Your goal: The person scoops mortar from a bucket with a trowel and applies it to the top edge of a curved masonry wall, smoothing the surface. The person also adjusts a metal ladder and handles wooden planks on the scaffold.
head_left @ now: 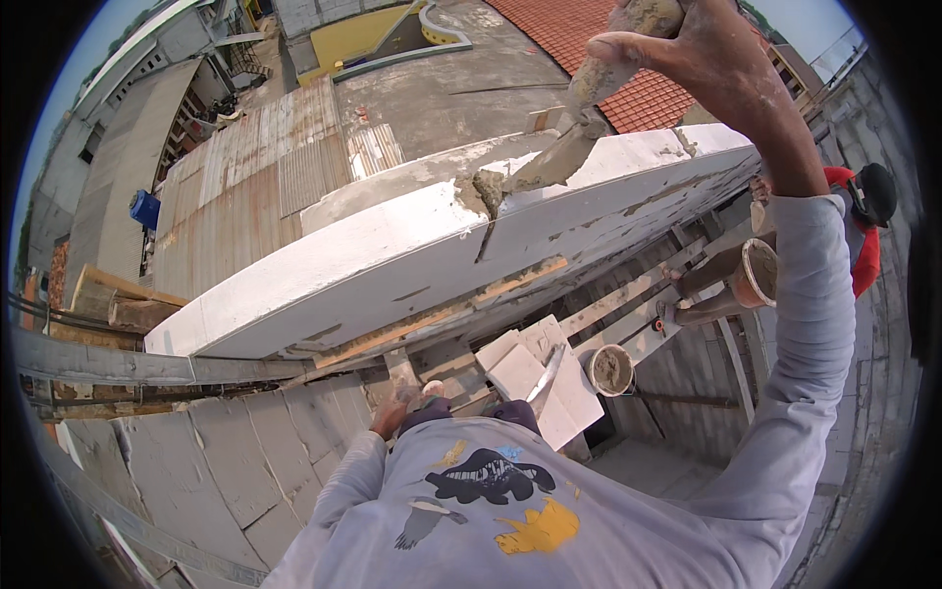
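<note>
My right hand is raised high, its fingers wrapped round the mortar-caked handle of a trowel. The trowel's blade points down and left, over the top edge of the white block wall. Just left of the blade tip, wet grey mortar sits in and around a vertical joint between two blocks. My left hand hangs low beside my body, near my foot and away from the wall; its fingers are too small and partly hidden to make out.
White block pieces with a saw-like pale blade lie right of my feet, beside a bucket of mortar. A co-worker in red with a dark cap is at the right, near another bucket. Rusty roofs lie beyond the wall.
</note>
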